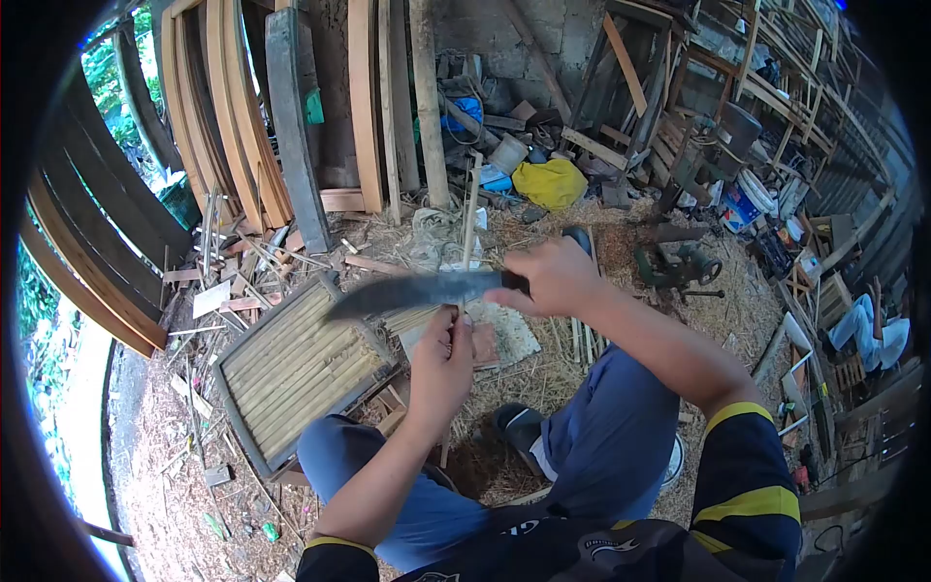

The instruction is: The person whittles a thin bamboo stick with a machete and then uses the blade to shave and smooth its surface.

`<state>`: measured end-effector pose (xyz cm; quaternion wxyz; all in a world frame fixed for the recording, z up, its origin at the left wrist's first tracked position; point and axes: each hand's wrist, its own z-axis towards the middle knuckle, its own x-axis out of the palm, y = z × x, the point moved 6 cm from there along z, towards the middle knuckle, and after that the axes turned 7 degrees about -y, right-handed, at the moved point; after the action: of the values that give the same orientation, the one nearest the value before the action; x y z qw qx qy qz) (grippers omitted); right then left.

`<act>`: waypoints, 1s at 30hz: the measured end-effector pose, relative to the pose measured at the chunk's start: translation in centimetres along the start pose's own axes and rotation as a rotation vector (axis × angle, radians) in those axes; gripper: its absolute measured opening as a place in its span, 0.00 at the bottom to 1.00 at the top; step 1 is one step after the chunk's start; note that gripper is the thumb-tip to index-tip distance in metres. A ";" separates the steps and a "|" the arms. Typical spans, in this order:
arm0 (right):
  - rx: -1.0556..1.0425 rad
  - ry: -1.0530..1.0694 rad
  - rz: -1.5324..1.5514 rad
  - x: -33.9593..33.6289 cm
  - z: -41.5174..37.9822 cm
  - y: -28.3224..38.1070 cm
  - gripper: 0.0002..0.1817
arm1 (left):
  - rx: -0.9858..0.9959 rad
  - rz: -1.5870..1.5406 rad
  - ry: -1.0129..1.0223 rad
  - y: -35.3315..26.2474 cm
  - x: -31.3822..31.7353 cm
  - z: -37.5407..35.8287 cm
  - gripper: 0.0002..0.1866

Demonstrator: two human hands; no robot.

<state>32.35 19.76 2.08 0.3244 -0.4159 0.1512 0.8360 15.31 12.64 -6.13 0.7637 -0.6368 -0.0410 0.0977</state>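
Observation:
A large dark-bladed knife (402, 294) lies across the middle of the view, its tip toward the left. My right hand (551, 276) is wrapped round its dark handle. Below the blade, my left hand (441, 364) pinches a thin pale stick (472, 213), which rises upright past the knife. The blade crosses the stick just above my left fingers; whether it touches the wood I cannot tell. To the left of my left hand, a dark-framed panel of bamboo slats (305, 369) rests at a tilt.
Long curved boards (369, 107) lean at the back. A yellow sack (549, 183) lies behind the hands, among scrap. A green metal tool (679, 264) is on the shavings at right. Another person (870, 325) sits at the far right. Wood offcuts litter the left floor.

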 end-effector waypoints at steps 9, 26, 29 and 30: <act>0.135 0.058 -0.033 -0.4 0.0 -2.6 0.36 | 0.045 0.098 0.013 0.1 -0.2 -0.4 0.11; 0.346 -0.088 0.035 -0.4 -0.9 -6.2 0.36 | -0.166 -0.172 0.119 -1.5 0.2 -0.7 0.16; 0.270 -0.050 0.047 -1.0 -0.8 -4.7 0.36 | -0.163 -0.234 0.104 -0.5 0.0 -0.3 0.15; 0.237 -0.042 0.050 -1.0 -0.7 -4.1 0.36 | -0.198 -0.232 0.108 -0.8 -0.1 -0.3 0.15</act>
<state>35.95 22.08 2.54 0.3534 -0.3530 0.2523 0.8288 15.37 12.19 -5.43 0.7045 -0.7043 -0.0826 -0.0302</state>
